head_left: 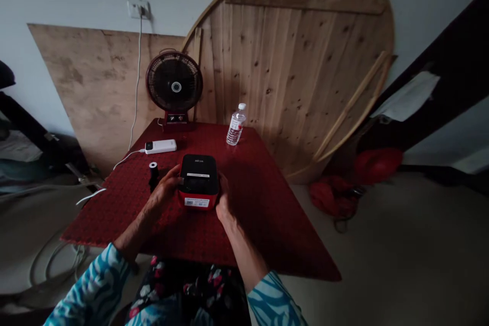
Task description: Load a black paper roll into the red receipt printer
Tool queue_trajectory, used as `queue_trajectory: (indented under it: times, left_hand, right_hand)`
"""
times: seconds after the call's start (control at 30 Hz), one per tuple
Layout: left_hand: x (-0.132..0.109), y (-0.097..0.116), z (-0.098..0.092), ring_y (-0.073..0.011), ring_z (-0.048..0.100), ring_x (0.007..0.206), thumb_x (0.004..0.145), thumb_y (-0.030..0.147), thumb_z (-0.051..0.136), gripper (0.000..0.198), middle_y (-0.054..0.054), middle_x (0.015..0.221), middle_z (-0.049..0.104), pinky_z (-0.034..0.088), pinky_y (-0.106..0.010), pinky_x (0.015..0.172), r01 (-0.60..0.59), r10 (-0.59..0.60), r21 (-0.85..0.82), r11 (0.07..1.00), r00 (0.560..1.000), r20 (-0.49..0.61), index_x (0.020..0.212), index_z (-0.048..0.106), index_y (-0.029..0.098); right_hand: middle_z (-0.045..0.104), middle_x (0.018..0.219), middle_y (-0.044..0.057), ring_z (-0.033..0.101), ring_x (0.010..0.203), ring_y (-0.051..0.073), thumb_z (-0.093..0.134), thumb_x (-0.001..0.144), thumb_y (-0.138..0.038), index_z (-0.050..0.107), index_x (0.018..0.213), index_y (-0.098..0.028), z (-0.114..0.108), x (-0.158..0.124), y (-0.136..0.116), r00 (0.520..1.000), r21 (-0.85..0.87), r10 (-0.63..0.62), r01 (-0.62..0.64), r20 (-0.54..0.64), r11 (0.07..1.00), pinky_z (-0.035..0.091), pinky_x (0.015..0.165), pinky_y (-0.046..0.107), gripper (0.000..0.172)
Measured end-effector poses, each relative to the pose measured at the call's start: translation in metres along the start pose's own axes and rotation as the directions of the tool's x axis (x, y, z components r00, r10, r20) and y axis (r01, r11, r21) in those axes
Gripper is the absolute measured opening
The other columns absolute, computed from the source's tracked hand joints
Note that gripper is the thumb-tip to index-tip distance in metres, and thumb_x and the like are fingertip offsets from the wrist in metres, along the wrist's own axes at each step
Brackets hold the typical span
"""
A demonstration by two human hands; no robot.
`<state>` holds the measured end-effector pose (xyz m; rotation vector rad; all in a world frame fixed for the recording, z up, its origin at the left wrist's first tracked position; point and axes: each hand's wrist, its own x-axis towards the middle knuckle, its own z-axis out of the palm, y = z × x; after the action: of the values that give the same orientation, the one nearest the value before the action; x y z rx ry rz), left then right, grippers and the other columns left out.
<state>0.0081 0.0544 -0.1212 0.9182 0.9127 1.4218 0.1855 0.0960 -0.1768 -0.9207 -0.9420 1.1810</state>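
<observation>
A compact label printer point(199, 175), black on top with a red body, sits near the middle of the red table. A white printed sticker is on its front face. My left hand point(167, 183) grips its left side, thumb at the top edge. On the opposite side my right hand point(224, 196) is wrapped round the wall, its fingers partly hidden. Just left of my left hand stands a small black cylinder point(153, 175) with a white round top. Behind it lies a white power bank point(161, 146) with a cable plugged in.
A dark red fan point(174, 84) and a clear water bottle point(235, 125) stand on the far part of the table point(263, 214). A large round wooden board point(290, 71) leans on the wall. Red bags point(336, 196) lie on the floor at right.
</observation>
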Motion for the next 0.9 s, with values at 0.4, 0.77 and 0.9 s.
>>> queue_trajectory:
  times: [0.4, 0.77, 0.9]
  left_hand:
    - [0.008, 0.006, 0.0, -0.0271, 0.069, 0.104, 0.057, 0.019, 0.072, 0.068, -0.006, 0.112, 0.077, 0.051, -0.029, 0.079, 0.093, -0.093, -0.003, 0.996, 0.991, -0.092, 0.124, 0.066, 0.018]
    - [0.008, -0.006, -0.002, -0.0275, 0.07, 0.101, 0.06, 0.02, 0.067, 0.079, -0.007, 0.116, 0.075, 0.052, -0.032, 0.081, 0.072, -0.066, 0.037, 0.997, 0.987, -0.147, 0.138, 0.058, 0.018]
    - [0.01, -0.015, -0.008, -0.0269, 0.07, 0.103, 0.063, 0.022, 0.066, 0.077, -0.008, 0.122, 0.074, 0.052, -0.031, 0.081, 0.031, -0.025, 0.042, 0.999, 0.992, -0.126, 0.139, 0.058, 0.019]
  right_hand:
    - [0.076, 0.102, 0.007, 0.067, 0.093, 0.022, 0.048, 0.086, -0.054, 0.067, 0.112, -0.022, -0.003, -0.01, -0.005, 1.0, -0.103, 0.02, -0.021, -0.002, 0.994, 0.052, 0.081, 0.036, 0.045]
    - [0.074, 0.096, 0.005, 0.064, 0.087, 0.02, 0.056, 0.079, -0.054, 0.069, 0.107, -0.02, 0.003, -0.015, -0.012, 0.994, -0.007, 0.078, -0.079, -0.082, 0.997, 0.05, 0.075, 0.031, 0.045]
    - [0.075, 0.097, 0.005, 0.064, 0.088, 0.02, 0.055, 0.082, -0.055, 0.07, 0.11, -0.02, 0.002, -0.016, -0.014, 0.995, -0.045, 0.076, -0.079, -0.064, 0.996, 0.049, 0.077, 0.032, 0.047]
